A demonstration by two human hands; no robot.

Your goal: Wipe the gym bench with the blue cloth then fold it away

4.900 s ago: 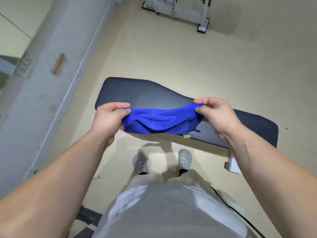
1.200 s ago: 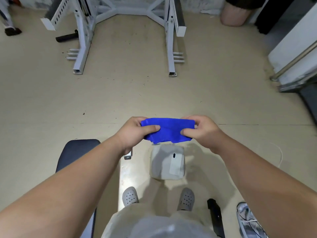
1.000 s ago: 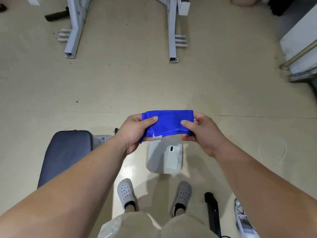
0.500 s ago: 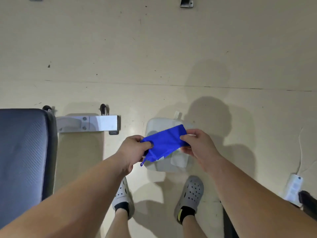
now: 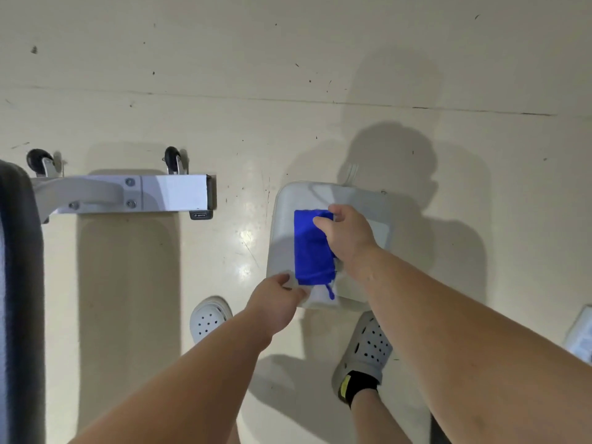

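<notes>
The blue cloth [image 5: 312, 248] is folded into a narrow rectangle and lies on a flat pale grey pouch [image 5: 285, 213] on the floor. My right hand [image 5: 347, 238] grips the cloth along its right edge, fingers curled over the far corner. My left hand [image 5: 275, 302] is at the pouch's near-left corner, fingers pinched on a pale flap there, just off the cloth's near end. A thin blue loop hangs from the cloth's near corner. The dark gym bench pad [image 5: 19, 283] shows only as a strip at the left edge.
The bench's white metal foot [image 5: 134, 193] with two small black wheels [image 5: 173, 158] juts out to the left of the pouch. My grey clogs [image 5: 209, 318] [image 5: 365, 350] stand just in front of it. A white object [image 5: 581, 334] is cut off at the right edge.
The cloth went from being held in the air between both hands down onto the pouch. My left hand let go of it and moved to the pouch's corner. The view tilted further down.
</notes>
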